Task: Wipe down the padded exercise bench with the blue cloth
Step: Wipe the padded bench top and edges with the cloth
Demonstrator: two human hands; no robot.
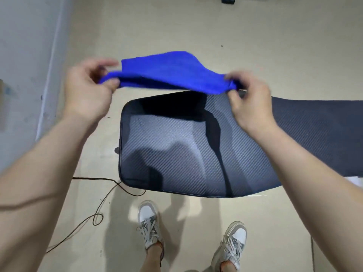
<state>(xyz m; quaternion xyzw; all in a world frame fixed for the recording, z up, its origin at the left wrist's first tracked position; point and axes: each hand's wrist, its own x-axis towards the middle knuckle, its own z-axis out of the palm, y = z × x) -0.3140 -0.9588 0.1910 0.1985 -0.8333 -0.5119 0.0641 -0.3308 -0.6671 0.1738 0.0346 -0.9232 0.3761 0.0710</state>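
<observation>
A bright blue cloth (169, 72) is stretched in the air between my two hands, folded over on itself, above the far edge of the bench. My left hand (88, 89) pinches its left end with thumb and fingers. My right hand (250, 101) pinches its right end. Below them lies the padded exercise bench (176, 154), dark with a woven carbon-fibre pattern, its rounded end to the left and its length running off to the right. The cloth does not touch the pad. Shadows of my arms and the cloth fall on the pad.
A thin dark cable (98, 213) loops over the beige floor left of the bench. My two feet in grey-white sneakers (149, 226) stand at the near side. A pale wall (25, 55) runs along the left. A small dark object (227, 0) lies at the top edge.
</observation>
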